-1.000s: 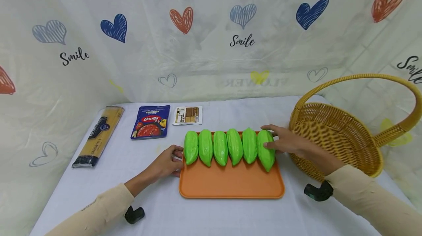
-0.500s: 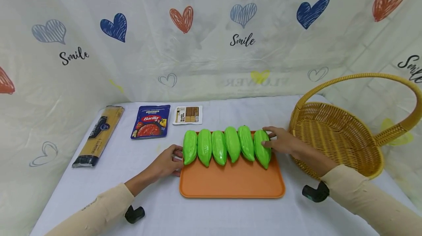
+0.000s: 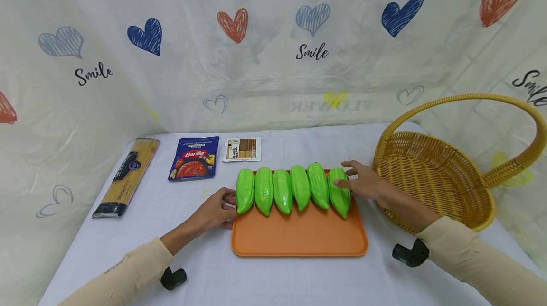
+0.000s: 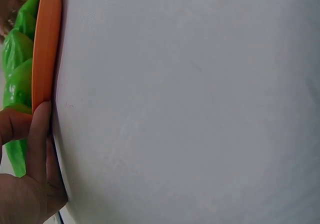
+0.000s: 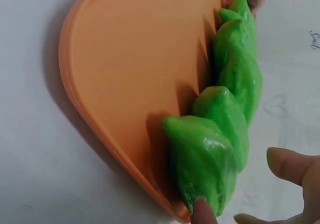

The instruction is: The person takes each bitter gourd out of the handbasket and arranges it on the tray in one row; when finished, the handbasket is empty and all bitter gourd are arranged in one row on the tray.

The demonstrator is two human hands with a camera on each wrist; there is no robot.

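Several glossy green star fruits, which look like plastic models, lie side by side along the far half of an orange tray [image 3: 299, 239]. My left hand [image 3: 218, 208] grips the tray's left edge beside the leftmost star fruit [image 3: 245, 192]; in the left wrist view its fingers [image 4: 39, 134] lie against the tray's outer side. At the right end, my right hand [image 3: 365, 180] touches the rightmost star fruit [image 3: 340, 197] with the thumb. Its other fingers are spread apart from the fruit, as the right wrist view shows.
A wicker basket [image 3: 427, 180] with a tall handle stands right of the tray, close to my right forearm. Behind and left lie a spaghetti pack [image 3: 127, 178], a blue Barilla sauce pouch [image 3: 194, 159] and a small white packet [image 3: 242, 149] on the white cloth.
The rightmost star fruit has shifted left toward its neighbours, and the row has moved slightly with it. My right hand has come left too, its fingers now spread. My left hand stays on the tray.
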